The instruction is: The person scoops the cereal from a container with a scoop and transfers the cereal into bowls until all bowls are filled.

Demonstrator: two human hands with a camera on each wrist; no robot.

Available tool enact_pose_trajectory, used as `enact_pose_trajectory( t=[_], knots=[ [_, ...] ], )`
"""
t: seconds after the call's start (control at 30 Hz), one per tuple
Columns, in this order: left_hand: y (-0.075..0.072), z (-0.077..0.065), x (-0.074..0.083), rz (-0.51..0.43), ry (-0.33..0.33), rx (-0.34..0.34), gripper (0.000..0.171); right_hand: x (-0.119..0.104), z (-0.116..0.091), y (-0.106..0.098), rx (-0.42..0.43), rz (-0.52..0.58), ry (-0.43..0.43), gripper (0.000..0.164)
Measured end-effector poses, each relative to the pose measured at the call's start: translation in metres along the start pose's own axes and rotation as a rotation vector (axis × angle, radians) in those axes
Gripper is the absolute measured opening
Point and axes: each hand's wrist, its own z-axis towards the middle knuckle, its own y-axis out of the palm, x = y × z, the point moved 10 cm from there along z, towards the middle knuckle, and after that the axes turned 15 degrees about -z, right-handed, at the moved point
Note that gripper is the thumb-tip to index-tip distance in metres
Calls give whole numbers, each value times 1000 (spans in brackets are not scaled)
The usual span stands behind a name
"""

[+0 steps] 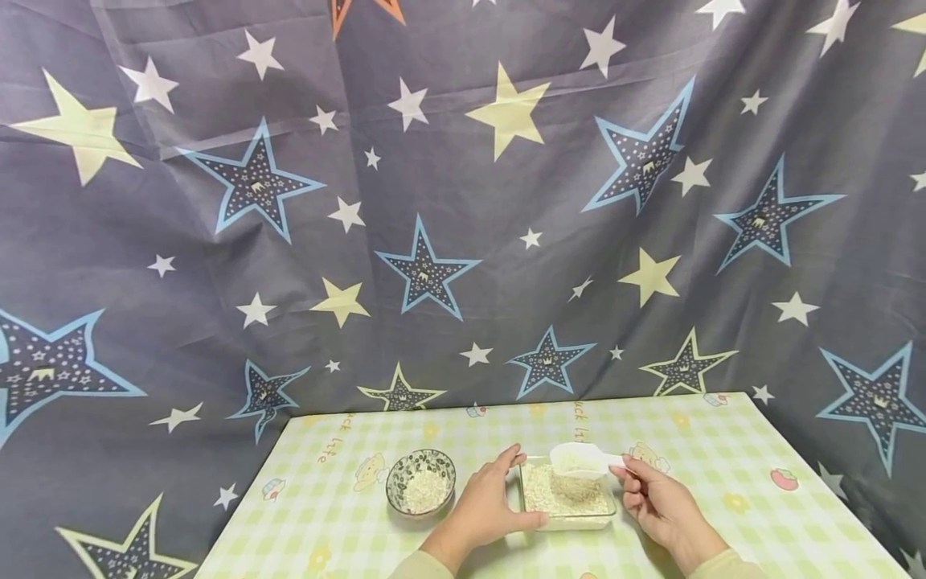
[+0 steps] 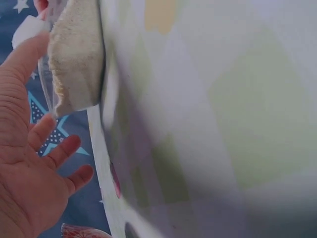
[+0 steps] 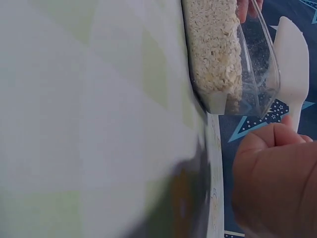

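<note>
A clear rectangular container [image 1: 542,523] full of oat flakes [image 3: 213,44] stands on the table. My right hand [image 1: 661,503] grips the handle of a white scoop [image 1: 579,460], which is over the far part of the container; pale flakes seem to lie in it. In the right wrist view, the scoop [image 3: 292,59] shows above the container's rim. At the container's left side is my left hand [image 1: 488,503], thumb against the near rim and fingers spread toward the far left corner. A patterned bowl [image 1: 394,486] holding some flakes sits left of that hand.
A green-and-white checked cloth [image 1: 311,498] with printed cartoons covers the table. Behind the table's far edge hangs a dark curtain [image 1: 448,346] with stars.
</note>
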Motion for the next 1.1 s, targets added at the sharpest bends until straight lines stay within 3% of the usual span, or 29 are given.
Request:
enact_pose_trajectory(
  t=[0.17, 0.27, 0.37, 0.47, 0.57, 0.67, 0.77, 0.87, 1.0, 1.1],
  knots=[
    [-1, -4, 4, 6, -7, -19, 121, -3, 0, -3, 21, -18, 4, 29],
    [-12, -8, 10, 6, 13, 5, 118, -9, 0, -4, 33, -28, -2, 36],
    [-37, -17, 12, 19, 60, 81, 111, -20, 1, 0, 29, -52, -24, 47],
    [-74, -31, 2, 66, 88, 189, 106, -35, 2, 11, 24, -60, -55, 44],
    [-110, -46, -24, 131, 34, 295, 107, -50, 3, 29, 10, -55, -95, 29],
    [-134, -61, -55, 155, -59, 341, 112, -60, 6, 55, -4, -52, -128, 20],
    [-142, -68, -77, 156, -106, 329, 114, -62, 10, 80, 15, -42, -148, 13],
    [-144, -72, -89, 158, -118, 322, 116, -57, 14, 106, 14, -46, -155, 11],
    [-146, -77, -96, 159, -127, 328, 119, -46, 19, 134, 24, -67, -158, 29],
    [-145, -77, -97, 145, -131, 321, 121, -40, 22, 145, 51, -70, -163, 40]
  ],
)
